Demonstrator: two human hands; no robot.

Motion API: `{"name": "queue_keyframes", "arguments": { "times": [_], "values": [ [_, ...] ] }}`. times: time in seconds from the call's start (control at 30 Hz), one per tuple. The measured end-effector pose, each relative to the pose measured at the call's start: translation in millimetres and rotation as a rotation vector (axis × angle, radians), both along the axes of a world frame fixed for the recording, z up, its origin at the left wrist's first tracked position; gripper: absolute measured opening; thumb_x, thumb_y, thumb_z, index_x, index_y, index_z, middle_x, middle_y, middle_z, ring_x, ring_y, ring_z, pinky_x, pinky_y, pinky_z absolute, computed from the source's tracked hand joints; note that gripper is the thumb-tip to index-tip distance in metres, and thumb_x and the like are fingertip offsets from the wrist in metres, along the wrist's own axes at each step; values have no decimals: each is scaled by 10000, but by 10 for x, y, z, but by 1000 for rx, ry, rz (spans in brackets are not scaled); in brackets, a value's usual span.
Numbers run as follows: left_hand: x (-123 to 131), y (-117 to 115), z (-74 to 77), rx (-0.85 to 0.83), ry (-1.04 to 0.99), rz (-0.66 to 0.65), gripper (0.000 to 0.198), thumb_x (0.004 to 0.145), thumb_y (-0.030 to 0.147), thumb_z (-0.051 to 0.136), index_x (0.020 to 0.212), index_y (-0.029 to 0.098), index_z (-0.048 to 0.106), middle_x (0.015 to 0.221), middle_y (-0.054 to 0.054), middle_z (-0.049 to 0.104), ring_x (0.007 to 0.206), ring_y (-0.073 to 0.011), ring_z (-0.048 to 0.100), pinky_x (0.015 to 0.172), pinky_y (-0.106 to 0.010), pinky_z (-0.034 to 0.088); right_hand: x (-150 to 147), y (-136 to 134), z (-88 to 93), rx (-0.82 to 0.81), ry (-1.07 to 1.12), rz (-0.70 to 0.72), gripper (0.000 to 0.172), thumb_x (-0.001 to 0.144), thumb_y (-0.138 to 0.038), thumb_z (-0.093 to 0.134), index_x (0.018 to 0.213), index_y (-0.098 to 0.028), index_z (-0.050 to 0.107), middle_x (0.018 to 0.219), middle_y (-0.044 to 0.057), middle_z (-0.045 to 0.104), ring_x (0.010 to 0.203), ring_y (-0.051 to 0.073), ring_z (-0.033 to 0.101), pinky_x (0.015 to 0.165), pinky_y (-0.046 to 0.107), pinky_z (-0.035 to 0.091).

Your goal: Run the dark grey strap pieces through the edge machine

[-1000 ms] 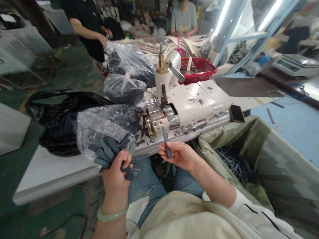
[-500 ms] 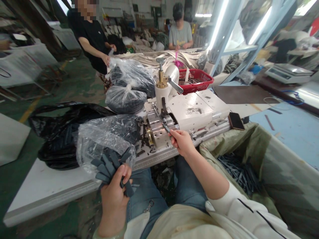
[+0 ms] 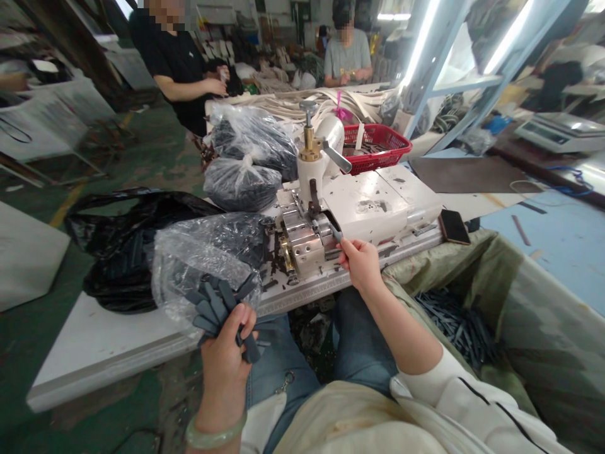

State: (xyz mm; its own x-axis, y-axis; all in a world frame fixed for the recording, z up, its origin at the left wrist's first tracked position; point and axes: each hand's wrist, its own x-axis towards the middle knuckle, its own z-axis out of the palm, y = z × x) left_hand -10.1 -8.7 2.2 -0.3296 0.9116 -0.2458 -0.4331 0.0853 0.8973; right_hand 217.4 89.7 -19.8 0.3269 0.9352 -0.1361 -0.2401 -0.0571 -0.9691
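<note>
My left hand [image 3: 223, 359] is shut around a bunch of flat dark grey strips [image 3: 217, 309], which fan out above my fingers, next to a clear plastic bag of strips [image 3: 203, 265]. My right hand [image 3: 362, 265] pinches a single dark grey strip [image 3: 336, 233] at the front of a white bench machine [image 3: 363, 205]. The strip's tip reaches the gap beside the machine's steel block [image 3: 302, 236], and my fingers hide most of its length. Small dark offcuts lie along the machine's front edge.
A green-lined sack of strips [image 3: 454, 321] stands to my right, with a phone [image 3: 454, 227] on the table corner above it. Filled bags [image 3: 243, 157] and a red basket [image 3: 378, 148] lie behind the machine. Co-workers [image 3: 177, 69] stand or sit beyond.
My right hand has moved forward from above my lap to the machine's front, carrying its strip to the steel block. My left hand still grips the bunch.
</note>
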Motion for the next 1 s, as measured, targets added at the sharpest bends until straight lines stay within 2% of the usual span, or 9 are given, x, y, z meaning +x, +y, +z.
{"name": "queue_keyframes", "arguments": {
  "times": [0.13,0.2,0.27,0.37,0.43,0.63,0.9,1.0],
  "values": [
    [44,0,2,-7,-13,-31,285,681,273,732,642,170,469,583,76,375,433,-29,266,315,-103,213,255,-191,-15,60,-307,-66,301,822,-421,585,683,-163,652,418,-19,561,325,92,416,346,219,285],
    [79,2,5,-20,-1,-32,292,675,284,737,636,169,472,582,76,376,434,-28,274,322,-108,229,375,-321,-21,143,-522,-72,292,862,-410,553,764,-177,700,487,3,620,379,120,500,398,239,381],
    [115,6,9,-36,11,-45,308,672,296,738,623,170,461,576,76,371,430,-27,272,324,-115,236,468,-460,-44,310,-776,-68,237,875,-362,560,900,-211,742,661,43,717,553,163,638,562,277,505],
    [153,7,8,-27,18,-91,326,693,307,722,604,174,438,572,72,360,434,-31,273,328,-120,241,548,-653,-107,539,-1001,-5,228,865,-279,594,1042,-288,738,955,62,755,859,205,704,814,329,544],
    [164,1,5,-15,23,-112,327,707,309,712,601,175,432,573,70,353,439,-34,275,330,-119,243,565,-752,-149,591,-1042,68,251,866,-250,599,1071,-320,726,1042,50,741,941,209,698,866,338,547],
    [197,-43,21,-11,9,-139,302,714,306,715,628,175,457,566,73,343,437,-35,238,322,-107,215,524,-899,-200,617,-1009,183,269,864,-239,608,1091,-341,711,1090,38,727,992,220,691,903,363,560],
    [245,-81,-1,-49,86,-156,327,736,338,695,614,180,435,528,77,333,429,-39,238,339,-111,237,465,-969,-208,647,-956,156,262,841,-215,630,1052,-336,728,1060,35,737,962,220,698,881,352,557],
    [248,-91,-18,-63,107,-167,333,756,350,676,613,181,426,526,76,328,435,-43,245,359,-114,263,344,-845,-152,535,-873,100,198,829,-263,630,984,-291,751,969,55,754,897,223,703,835,352,558]
  ]
}}
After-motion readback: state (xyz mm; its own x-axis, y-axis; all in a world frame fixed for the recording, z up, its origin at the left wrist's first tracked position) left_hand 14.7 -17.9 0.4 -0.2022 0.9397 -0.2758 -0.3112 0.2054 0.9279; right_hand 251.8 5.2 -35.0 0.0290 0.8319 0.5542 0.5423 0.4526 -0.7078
